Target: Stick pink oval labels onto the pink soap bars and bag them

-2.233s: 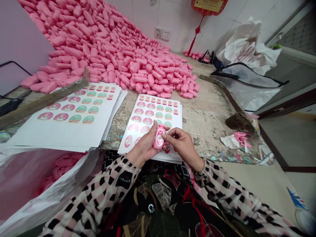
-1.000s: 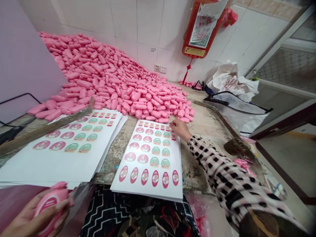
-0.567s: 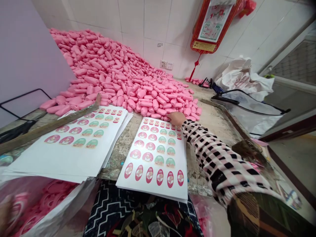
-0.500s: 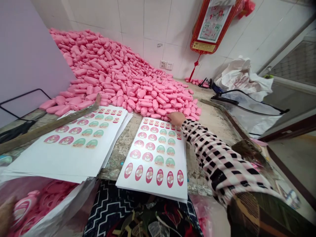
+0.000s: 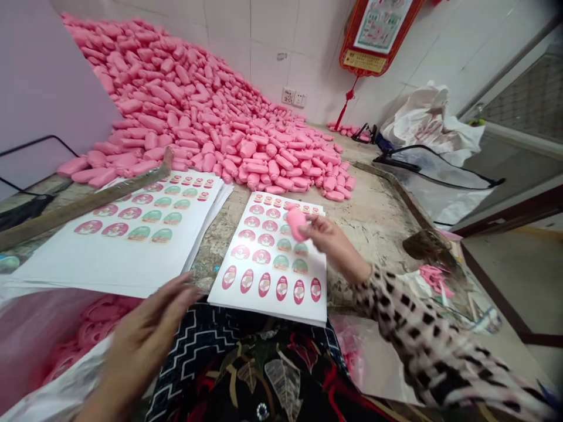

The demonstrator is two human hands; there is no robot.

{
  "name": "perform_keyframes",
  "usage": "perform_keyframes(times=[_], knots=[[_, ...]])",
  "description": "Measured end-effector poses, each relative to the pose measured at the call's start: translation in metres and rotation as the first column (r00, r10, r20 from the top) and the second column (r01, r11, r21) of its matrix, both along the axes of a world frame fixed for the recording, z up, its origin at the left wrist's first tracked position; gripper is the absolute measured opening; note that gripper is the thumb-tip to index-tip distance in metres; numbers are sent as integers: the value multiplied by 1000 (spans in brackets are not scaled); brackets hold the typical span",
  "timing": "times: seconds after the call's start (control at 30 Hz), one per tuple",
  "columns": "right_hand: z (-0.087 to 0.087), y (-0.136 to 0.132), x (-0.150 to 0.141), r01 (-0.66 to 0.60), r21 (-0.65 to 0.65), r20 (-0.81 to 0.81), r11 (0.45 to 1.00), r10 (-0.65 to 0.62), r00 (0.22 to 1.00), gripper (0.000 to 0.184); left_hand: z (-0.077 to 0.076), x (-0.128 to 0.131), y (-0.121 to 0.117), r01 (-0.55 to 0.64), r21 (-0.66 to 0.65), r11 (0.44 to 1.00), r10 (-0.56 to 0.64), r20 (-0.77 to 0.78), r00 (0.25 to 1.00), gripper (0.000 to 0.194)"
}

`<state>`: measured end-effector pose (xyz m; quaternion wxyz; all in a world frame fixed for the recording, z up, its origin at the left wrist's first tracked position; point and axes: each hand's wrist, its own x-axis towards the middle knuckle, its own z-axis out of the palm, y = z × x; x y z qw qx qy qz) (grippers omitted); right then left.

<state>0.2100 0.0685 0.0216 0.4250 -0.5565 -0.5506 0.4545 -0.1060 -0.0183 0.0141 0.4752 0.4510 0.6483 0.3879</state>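
Observation:
Between the thumb and fingers of my right hand (image 5: 328, 240) is a small pink plastic bottle (image 5: 297, 223), held above a sticker sheet (image 5: 268, 300). That sheet tops a stack lying before my lap and carries rows of pink, green and oval stickers. My left hand (image 5: 147, 334) is slightly blurred, its fingers stretched out with nothing in them, close to the front edge of a second stack of sticker sheets (image 5: 109, 264). Behind both stacks rises a large heap of pink bottles (image 5: 197, 111) against the wall.
A wooden stick (image 5: 88, 205) lies across the left stack. Below it, an open bag (image 5: 39, 346) contains pink pieces. A clear bag with black trim (image 5: 448, 187) and crumpled white plastic (image 5: 435, 126) lie at the right. A red calendar (image 5: 372, 35) hangs on the wall.
My right hand has come back from the heap's edge with a pink bottle. My left hand has moved up and right from the bag, where a labelled bottle was beside it.

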Motion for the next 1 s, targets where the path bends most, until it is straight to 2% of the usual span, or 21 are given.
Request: perform_keyframes(times=[0.03,0.07,0.1,0.13,0.2,0.27,0.33,0.37,0.4,0.43,0.47,0.53,0.6,0.63,0.7,0.77,0.83,0.9,1.0], knots=[[-2,-27,-16,-33,-96,-132,995,20,991,39,-3,23,2,101,-13,995,-100,84,991,56],[-4,-52,-30,-53,-174,-222,983,14,975,36,-6,47,4,221,-37,975,-207,228,952,59],[-6,-74,-42,-113,-225,-294,968,43,955,33,-9,70,6,326,-43,944,-286,384,878,58],[-8,-93,-50,-155,-223,-359,962,67,931,31,-12,89,8,389,-32,921,-321,502,803,53],[-11,-118,-52,-203,-181,-380,962,122,917,29,-15,116,11,485,-10,874,-358,661,660,41],[-15,-127,-36,-218,-146,-262,965,175,949,31,-15,127,12,520,6,854,-375,700,608,32],[-19,-127,-8,-144,-127,3,981,146,989,28,-11,129,14,523,3,853,-415,611,674,28],[-23,-126,6,-57,-89,180,994,73,981,27,-9,128,15,521,9,854,-453,506,734,27],[-26,-124,19,30,-35,359,999,-15,933,27,-7,129,16,530,29,847,-504,360,785,25],[-31,-123,29,86,21,510,996,-85,856,28,-6,129,16,562,63,825,-563,188,805,22],[-35,-121,37,117,72,626,991,-136,768,28,-6,131,17,616,105,780,-621,8,784,19],[-42,-120,42,114,128,755,985,-172,633,24,-9,138,16,758,167,630,-696,-312,647,17],[-46,-119,40,83,158,804,984,-177,567,21,-13,144,14,872,156,464,-700,-538,469,23],[-47,-119,38,67,168,818,984,-177,547,20,-15,147,13,906,128,403,-682,-618,390,27],[-48,-118,34,39,180,840,983,-174,514,20,-21,151,11,947,52,316,-651,-715,256,36],[-47,-117,33,21,182,861,983,-170,479,20,-25,152,10,966,-10,260,-641,-750,165,45],[-46,-115,34,0,173,885,985,-155,438,21,-28,151,10,973,-45,226,-634,-765,112,50],[-45,-112,36,-25,162,902,986,-138,408,22,-30,151,10,974,-60,219,-624,-776,92,52],[-43,-110,39,-58,149,907,987,-113,405,22,-30,152,10,971,-68,230,-627,-774,94,52]])
